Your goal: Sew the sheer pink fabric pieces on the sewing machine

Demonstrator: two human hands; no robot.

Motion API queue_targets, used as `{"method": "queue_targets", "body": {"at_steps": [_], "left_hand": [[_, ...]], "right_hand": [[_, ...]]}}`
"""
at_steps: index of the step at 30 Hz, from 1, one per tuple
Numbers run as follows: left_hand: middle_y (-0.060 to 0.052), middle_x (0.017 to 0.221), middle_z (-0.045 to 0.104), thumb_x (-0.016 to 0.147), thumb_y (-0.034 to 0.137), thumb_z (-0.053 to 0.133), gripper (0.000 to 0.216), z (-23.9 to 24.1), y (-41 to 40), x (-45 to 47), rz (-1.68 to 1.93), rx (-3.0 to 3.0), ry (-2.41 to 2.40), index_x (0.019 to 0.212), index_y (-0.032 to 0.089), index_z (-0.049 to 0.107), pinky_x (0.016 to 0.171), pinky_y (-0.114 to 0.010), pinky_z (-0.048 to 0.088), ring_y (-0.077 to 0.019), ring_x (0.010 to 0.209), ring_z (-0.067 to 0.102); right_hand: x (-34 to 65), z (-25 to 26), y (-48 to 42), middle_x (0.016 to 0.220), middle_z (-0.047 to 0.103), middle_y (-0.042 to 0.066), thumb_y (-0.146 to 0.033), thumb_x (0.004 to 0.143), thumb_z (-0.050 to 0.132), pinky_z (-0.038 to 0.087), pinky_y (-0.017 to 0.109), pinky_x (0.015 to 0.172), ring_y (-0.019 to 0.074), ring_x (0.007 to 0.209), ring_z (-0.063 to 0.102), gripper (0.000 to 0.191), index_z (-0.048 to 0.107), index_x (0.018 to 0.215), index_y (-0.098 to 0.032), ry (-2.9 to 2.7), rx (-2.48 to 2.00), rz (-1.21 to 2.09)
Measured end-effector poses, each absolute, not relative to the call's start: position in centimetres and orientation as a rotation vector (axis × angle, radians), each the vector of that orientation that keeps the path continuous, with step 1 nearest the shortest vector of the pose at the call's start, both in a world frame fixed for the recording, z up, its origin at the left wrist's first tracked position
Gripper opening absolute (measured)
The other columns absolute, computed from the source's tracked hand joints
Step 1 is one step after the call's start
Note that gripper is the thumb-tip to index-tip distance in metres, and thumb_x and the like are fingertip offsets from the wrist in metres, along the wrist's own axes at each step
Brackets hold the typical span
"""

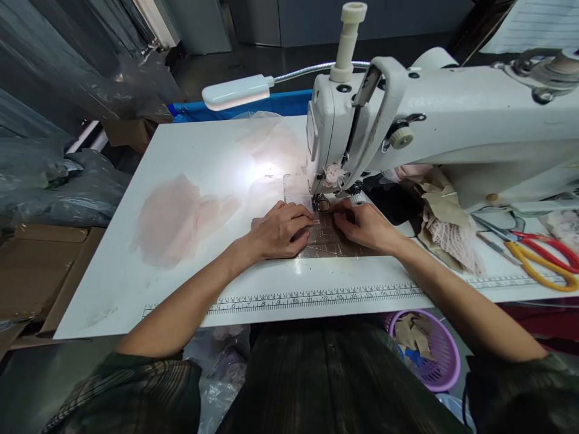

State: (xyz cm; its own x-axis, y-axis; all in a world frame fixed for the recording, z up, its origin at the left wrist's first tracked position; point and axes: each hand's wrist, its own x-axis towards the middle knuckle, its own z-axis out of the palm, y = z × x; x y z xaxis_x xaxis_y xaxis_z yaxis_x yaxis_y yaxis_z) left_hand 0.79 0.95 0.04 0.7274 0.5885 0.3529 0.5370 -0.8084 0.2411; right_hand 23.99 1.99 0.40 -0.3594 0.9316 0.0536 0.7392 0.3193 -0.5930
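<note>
A white sewing machine (407,114) stands on a white table (181,283). Its presser foot (320,202) sits over a thin pale fabric piece (325,241) on the metal plate. My left hand (278,232) lies on that fabric just left of the foot, its fingers curled together and pressing down. Just right of the foot, my right hand (362,224) pinches the fabric's edge with closed fingers. Both hands almost touch below the needle.
A sheer pink cloth (174,220) lies on the table's left part. A gooseneck lamp (235,91) shines on the work. Scissors with red and yellow handles (538,256) and lace scraps (447,235) lie at the right. A purple basket (429,349) sits below the table edge.
</note>
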Motion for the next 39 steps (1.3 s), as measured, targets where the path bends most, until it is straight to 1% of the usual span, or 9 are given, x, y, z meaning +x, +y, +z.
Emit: {"method": "queue_targets", "body": {"at_steps": [3, 5, 10, 14, 18, 21, 24, 33, 39], "left_hand": [[-0.006, 0.106, 0.071, 0.09, 0.023, 0.054, 0.019, 0.0, 1.0, 0.7, 0.653, 2.792, 0.944, 0.101, 0.015, 0.068, 0.078, -0.035, 0.044, -0.0192, 0.095, 0.065], [-0.004, 0.102, 0.072, 0.092, 0.024, 0.053, 0.018, -0.2, 1.1, 0.8, 0.697, 2.787, 0.969, 0.096, 0.016, 0.069, 0.076, -0.034, 0.044, -0.0178, 0.091, 0.065], [-0.002, 0.096, 0.073, 0.094, 0.022, 0.053, 0.018, -0.5, 1.2, 1.0, 0.849, 2.756, 1.0, 0.093, 0.018, 0.071, 0.077, -0.033, 0.044, -0.0152, 0.087, 0.065], [-0.004, 0.097, 0.074, 0.095, 0.02, 0.052, 0.019, -0.1, 1.3, 1.0, 0.843, 2.784, 0.986, 0.093, 0.018, 0.07, 0.078, -0.034, 0.044, -0.0157, 0.087, 0.066], [-0.004, 0.097, 0.074, 0.094, 0.019, 0.054, 0.016, -0.2, 1.4, 1.2, 0.887, 2.791, 0.948, 0.09, 0.017, 0.07, 0.079, -0.035, 0.045, -0.0155, 0.086, 0.066], [-0.004, 0.097, 0.074, 0.094, 0.018, 0.055, 0.014, -0.6, 1.4, 1.3, 0.878, 2.812, 0.886, 0.091, 0.018, 0.07, 0.08, -0.034, 0.045, -0.0151, 0.087, 0.067], [-0.003, 0.096, 0.074, 0.094, 0.019, 0.056, 0.014, -0.8, 1.5, 1.2, 0.823, 2.846, 0.87, 0.093, 0.019, 0.07, 0.08, -0.035, 0.045, -0.015, 0.086, 0.067], [-0.004, 0.098, 0.074, 0.095, 0.018, 0.054, 0.015, -0.8, 1.7, 1.2, 0.778, 3.013, 0.807, 0.093, 0.019, 0.068, 0.08, -0.036, 0.045, -0.0144, 0.079, 0.064], [-0.005, 0.099, 0.072, 0.096, 0.013, 0.049, 0.018, -0.5, 1.5, 1.2, 0.664, 3.152, 0.762, 0.093, 0.017, 0.066, 0.077, -0.035, 0.047, -0.0156, 0.078, 0.061]], "right_hand": [[24.0, 1.2, 3.1, 0.067, 0.061, 0.004, -0.029, 0.087, 0.052, 0.038, 0.029, 0.058, 0.018, 0.061, 0.052, 0.021, 0.068, 0.091, -0.015, -2.305, -1.519, 0.746], [23.9, 1.2, 3.4, 0.068, 0.061, 0.005, -0.031, 0.089, 0.051, 0.038, 0.028, 0.058, 0.0176, 0.061, 0.052, 0.023, 0.068, 0.087, -0.015, -2.255, -1.553, 0.737], [23.9, 0.5, 2.6, 0.066, 0.06, 0.002, -0.029, 0.087, 0.05, 0.036, 0.026, 0.056, 0.014, 0.056, 0.049, 0.023, 0.068, 0.085, -0.015, -2.12, -1.405, 0.67], [24.3, 0.4, 2.4, 0.063, 0.057, 0.0, -0.027, 0.086, 0.05, 0.035, 0.025, 0.055, 0.0128, 0.054, 0.047, 0.023, 0.068, 0.085, -0.014, -2.142, -1.315, 0.674], [24.4, 0.1, 2.2, 0.077, 0.063, 0.004, -0.028, 0.089, 0.048, 0.034, 0.025, 0.056, 0.0144, 0.062, 0.052, 0.029, 0.072, 0.1, -0.015, -2.214, -1.245, 0.638], [24.4, -0.2, 1.8, 0.093, 0.065, 0.006, -0.031, 0.093, 0.047, 0.029, 0.026, 0.055, 0.0152, 0.064, 0.053, 0.035, 0.07, 0.118, -0.023, -2.375, -1.234, 0.514], [24.4, -0.4, 1.6, 0.101, 0.065, 0.008, -0.032, 0.095, 0.048, 0.029, 0.027, 0.055, 0.0172, 0.069, 0.056, 0.037, 0.067, 0.126, -0.027, -2.493, -1.255, 0.377], [24.4, -0.5, 1.6, 0.11, 0.064, 0.008, -0.031, 0.096, 0.05, 0.036, 0.028, 0.062, 0.0198, 0.08, 0.059, 0.038, 0.064, 0.131, -0.029, -2.531, -1.245, 0.34], [24.5, -0.6, 1.7, 0.109, 0.064, 0.009, -0.032, 0.097, 0.047, 0.04, 0.029, 0.068, 0.0202, 0.081, 0.059, 0.038, 0.064, 0.131, -0.029, -2.548, -1.21, 0.339]]}}
